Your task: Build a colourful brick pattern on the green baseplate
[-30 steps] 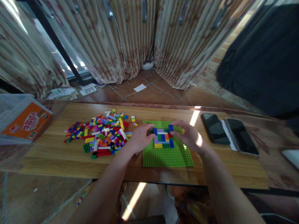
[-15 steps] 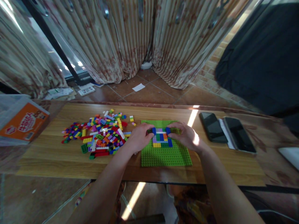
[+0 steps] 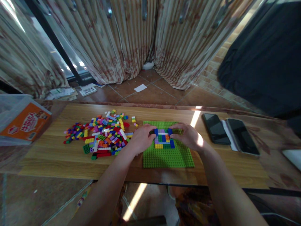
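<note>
A multicoloured block of toy bricks (image 3: 164, 141) sits on a green studded baseplate (image 3: 168, 160). My left hand (image 3: 141, 138) is at its left side, thumb and fingers pinching a dark blue brick (image 3: 156, 132) at the far left corner. On the opposite side, my right hand (image 3: 187, 135) pinches another dark blue brick (image 3: 170, 131) at the far right corner. Between them runs a row with white, purple and green bricks. Fingers partly cover both corners.
Left of the baseplate lies a heap of loose bricks (image 3: 105, 135) on the wooden table (image 3: 70, 166). A clear plastic box (image 3: 14, 121) with an orange label stands at the far left. Two dark phones (image 3: 216, 128) with white paper between them lie on the right.
The whole view has shifted slightly, so everything appears a little further right. Both hands keep their hold on the blue bricks, with no visible change in the brick block.
</note>
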